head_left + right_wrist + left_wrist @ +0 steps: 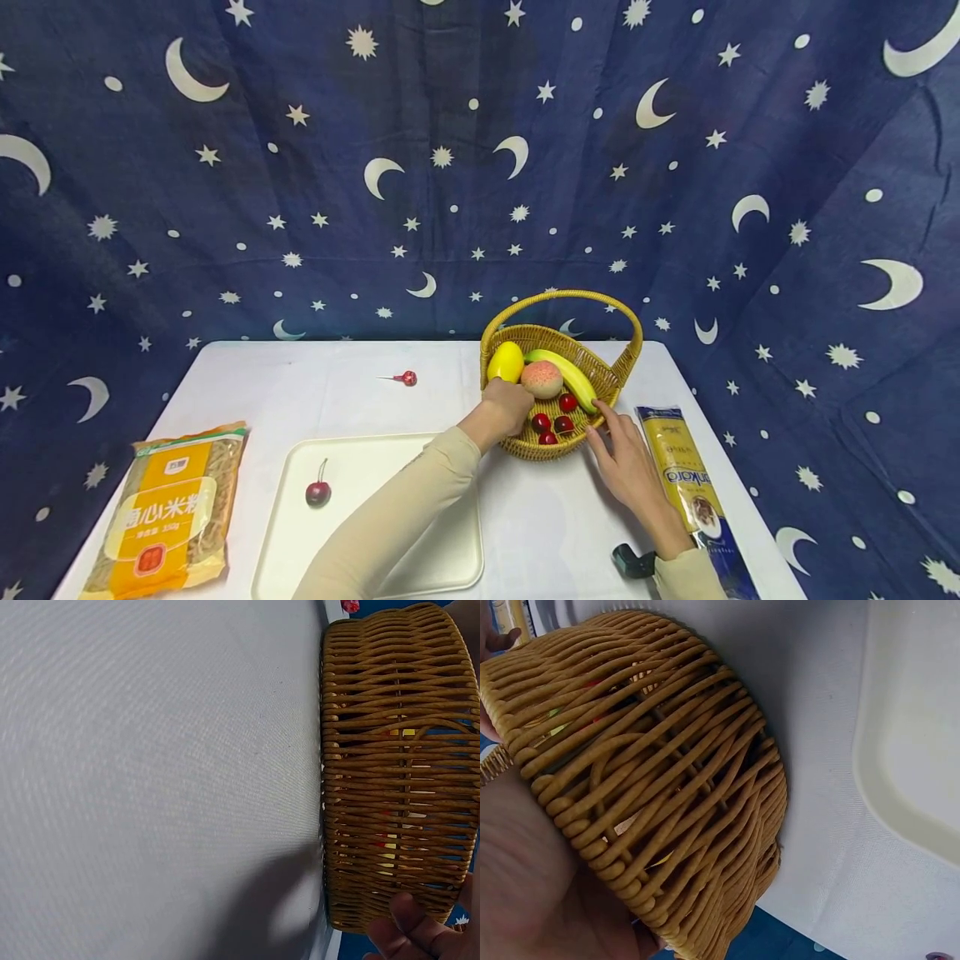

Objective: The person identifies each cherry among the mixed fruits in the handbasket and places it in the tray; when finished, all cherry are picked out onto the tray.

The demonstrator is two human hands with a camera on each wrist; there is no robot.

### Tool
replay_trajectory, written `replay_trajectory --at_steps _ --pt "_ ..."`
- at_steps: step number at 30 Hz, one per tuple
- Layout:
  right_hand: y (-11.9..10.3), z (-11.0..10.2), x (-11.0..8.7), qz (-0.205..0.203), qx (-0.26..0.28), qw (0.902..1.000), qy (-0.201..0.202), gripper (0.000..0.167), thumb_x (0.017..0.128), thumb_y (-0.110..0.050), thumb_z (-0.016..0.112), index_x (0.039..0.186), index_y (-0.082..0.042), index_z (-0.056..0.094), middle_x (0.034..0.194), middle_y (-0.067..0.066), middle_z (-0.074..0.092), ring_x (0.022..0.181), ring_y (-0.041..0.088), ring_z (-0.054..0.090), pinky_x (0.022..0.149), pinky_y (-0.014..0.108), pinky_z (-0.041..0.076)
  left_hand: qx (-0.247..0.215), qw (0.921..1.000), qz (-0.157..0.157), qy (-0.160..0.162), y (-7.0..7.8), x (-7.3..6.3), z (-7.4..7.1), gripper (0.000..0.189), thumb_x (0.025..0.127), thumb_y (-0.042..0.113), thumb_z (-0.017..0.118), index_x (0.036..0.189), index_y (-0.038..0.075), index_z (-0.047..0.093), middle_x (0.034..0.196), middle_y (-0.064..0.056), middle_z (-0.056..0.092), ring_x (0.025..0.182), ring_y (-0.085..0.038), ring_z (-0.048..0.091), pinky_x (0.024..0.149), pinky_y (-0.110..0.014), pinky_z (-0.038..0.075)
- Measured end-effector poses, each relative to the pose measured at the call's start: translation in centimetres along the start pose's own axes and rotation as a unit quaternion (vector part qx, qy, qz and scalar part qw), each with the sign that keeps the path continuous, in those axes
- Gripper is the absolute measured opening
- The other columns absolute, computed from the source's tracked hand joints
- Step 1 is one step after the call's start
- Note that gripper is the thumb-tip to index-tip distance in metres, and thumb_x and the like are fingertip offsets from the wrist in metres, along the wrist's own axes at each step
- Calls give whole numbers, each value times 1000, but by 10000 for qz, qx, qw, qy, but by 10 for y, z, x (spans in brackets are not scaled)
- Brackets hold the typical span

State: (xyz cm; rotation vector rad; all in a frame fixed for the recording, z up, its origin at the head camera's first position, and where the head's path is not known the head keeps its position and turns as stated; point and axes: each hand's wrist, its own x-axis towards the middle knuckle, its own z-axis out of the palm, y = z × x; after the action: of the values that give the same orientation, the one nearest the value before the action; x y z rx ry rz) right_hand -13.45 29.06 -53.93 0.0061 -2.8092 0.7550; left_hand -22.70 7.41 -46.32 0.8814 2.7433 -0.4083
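A wicker basket (528,451) with a tall arched handle stands toward the back of the table. In it lie a smooth yellow oval fruit (506,362), a peach (542,380), a banana (573,382) and several cherries (563,424). My left hand (507,407) reaches over the front left rim, beside the yellow fruit and peach. Its fingertips are hidden inside the basket, so I cannot tell what they hold. At the right front rim, my right hand (628,460) pinches the basket's edge. The right wrist view shows fingertips (406,910) against the woven wall (397,787).
A cream tray (288,533) holding one dark cherry (318,493) lies front left, partly under my left sleeve. A lollipop (408,378) rests behind it. At the left is an orange bag of dry noodles (161,517); at the right, a yellow and blue pasta packet (678,450).
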Motion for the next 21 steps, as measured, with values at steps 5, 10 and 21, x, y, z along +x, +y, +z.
replay_trajectory --at_steps 5,10,21 --pt "1 2 -1 -41 20 10000 22 55 111 -38 54 161 -17 45 126 19 63 115 36 63 94 55 51 154 9998 -17 -94 0 -2 0 19 102 28 66 119 27 75 107 10 77 85 -4 61 89 -30 56" --pt "0 3 -1 -28 15 10000 1 56 111 -39 53 161 -16 44 126 19 63 116 36 62 95 55 51 185 9998 26 48 -1 -2 0 18 101 26 67 117 27 76 109 10 78 94 -4 69 104 -32 55" --pt "-1 0 -1 34 7 10000 -34 56 112 -40 51 162 -16 43 128 19 62 120 37 62 98 58 51 -4 9953 312 914 -2 -7 -4 20 91 45 82 89 27 75 85 12 76 80 -9 65 95 -30 51"
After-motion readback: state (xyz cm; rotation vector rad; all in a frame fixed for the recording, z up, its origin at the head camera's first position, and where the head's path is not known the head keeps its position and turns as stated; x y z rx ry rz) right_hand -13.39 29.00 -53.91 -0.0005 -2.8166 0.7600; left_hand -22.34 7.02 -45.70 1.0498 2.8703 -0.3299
